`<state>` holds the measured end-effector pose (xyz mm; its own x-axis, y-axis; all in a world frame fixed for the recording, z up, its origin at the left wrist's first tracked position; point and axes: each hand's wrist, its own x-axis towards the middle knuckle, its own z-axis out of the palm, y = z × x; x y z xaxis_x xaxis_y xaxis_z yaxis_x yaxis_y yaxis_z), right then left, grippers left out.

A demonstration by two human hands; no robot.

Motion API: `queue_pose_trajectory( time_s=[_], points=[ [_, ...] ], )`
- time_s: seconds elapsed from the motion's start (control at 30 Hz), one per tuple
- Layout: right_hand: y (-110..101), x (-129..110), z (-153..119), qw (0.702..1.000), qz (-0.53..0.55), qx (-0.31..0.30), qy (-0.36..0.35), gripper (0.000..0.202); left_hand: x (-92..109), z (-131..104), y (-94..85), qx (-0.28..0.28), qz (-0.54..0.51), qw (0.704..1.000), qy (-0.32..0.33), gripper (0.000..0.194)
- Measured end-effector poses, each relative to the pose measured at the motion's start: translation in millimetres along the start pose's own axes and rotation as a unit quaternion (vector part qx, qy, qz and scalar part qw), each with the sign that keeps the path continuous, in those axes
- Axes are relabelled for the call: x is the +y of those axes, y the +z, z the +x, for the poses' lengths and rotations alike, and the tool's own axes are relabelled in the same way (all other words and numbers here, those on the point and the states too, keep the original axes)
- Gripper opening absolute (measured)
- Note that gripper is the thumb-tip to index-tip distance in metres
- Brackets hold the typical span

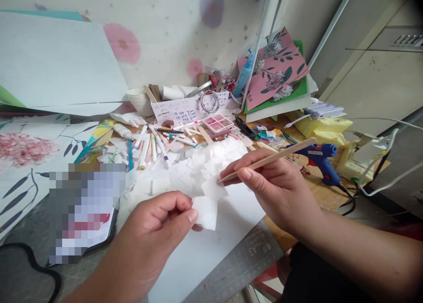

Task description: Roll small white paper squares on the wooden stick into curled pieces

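"What's left of the pink tray (pixel 217 123)?"

"Stacked white cups (pixel 139 102). In front of the tray, the left hand (pixel 160 221) pinches a paper square (pixel 205 212)."

"What's in the tray?"

"Pink colours (pixel 215 127). To its right, the right hand (pixel 280 188) grips a stick (pixel 280 154)."

This looks like a craft corner, probably in a home; the wall (pixel 172 43) is printed with large soft flowers in a homely way; the wooden table (pixel 325 195) is crowded with markers (pixel 161 149), white paper pieces (pixel 228 151), a blue glue gun (pixel 325 165) and a grey cutting mat (pixel 238 263); a pink flower picture (pixel 291 43) leans at the back, its blooms apparently raised.
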<state>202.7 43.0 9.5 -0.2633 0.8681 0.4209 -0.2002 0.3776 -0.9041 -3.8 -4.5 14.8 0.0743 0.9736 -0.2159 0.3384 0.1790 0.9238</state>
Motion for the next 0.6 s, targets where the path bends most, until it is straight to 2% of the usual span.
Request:
queue_pose_trajectory(
  time_s=[0.1,0.27,0.4,0.5,0.6],
  points=[
    [-6,3,5,1.000,0.004,0.013,-0.003,0.008,1,1,0.0,0.005,0.009,1.000,0.000,0.025],
    [-26,13,19,0.983,-0.180,0.032,0.007,0.014,-1,3,-0.9,0.014,0.000,1.000,0.021,0.023],
    [-45,22,30,0.961,-0.275,0.036,0.012,0.011,-4,4,-1.1,0.005,0.003,1.000,0.020,0.022],
    [-50,21,32,0.953,-0.292,0.073,-0.027,0.006,-9,3,-2.3,-0.001,-0.002,1.000,0.024,0.022],
    [-42,11,27,0.960,-0.259,0.087,-0.064,0.006,-13,2,-3.9,-0.027,-0.012,0.999,0.028,0.024]
  ],
)
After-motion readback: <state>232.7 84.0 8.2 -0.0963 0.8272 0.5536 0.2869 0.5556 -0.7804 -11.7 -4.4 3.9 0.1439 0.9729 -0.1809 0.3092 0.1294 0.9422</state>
